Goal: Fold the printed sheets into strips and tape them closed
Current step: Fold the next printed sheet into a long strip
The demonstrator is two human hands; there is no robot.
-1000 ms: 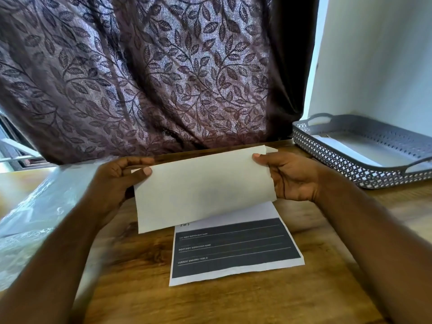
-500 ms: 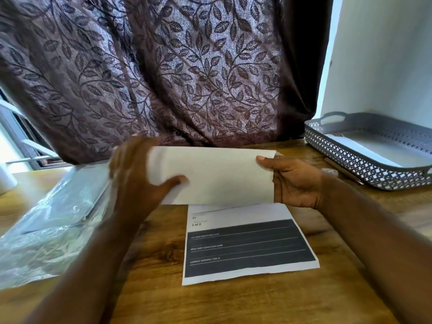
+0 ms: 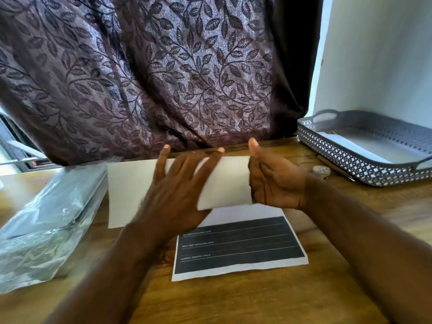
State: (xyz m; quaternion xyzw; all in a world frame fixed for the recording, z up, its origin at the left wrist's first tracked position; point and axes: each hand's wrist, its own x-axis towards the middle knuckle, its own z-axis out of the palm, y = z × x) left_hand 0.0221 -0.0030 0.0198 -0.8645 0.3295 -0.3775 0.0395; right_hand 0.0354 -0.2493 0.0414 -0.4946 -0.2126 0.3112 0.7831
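Note:
A white folded sheet (image 3: 133, 190) is held up above the wooden table, its blank side toward me. My right hand (image 3: 273, 181) grips its right end, thumb pointing up. My left hand (image 3: 177, 188) lies flat on the front of the sheet near its middle, fingers spread. Under them a printed sheet (image 3: 238, 249) with a dark block and white lines lies flat on the table. A small roll of tape (image 3: 321, 170) sits to the right of my right hand.
A grey perforated tray (image 3: 364, 169) holding white paper stands at the back right, with a pen (image 3: 336, 168) in front of it. A clear plastic packet (image 3: 46, 220) lies at the left. A leaf-patterned curtain (image 3: 152, 73) hangs along the table's far edge.
My left hand left the sheet's left end and slid right across its front to the middle, fingers spread. The sheet now sits lower and flatter; my right hand keeps its hold.

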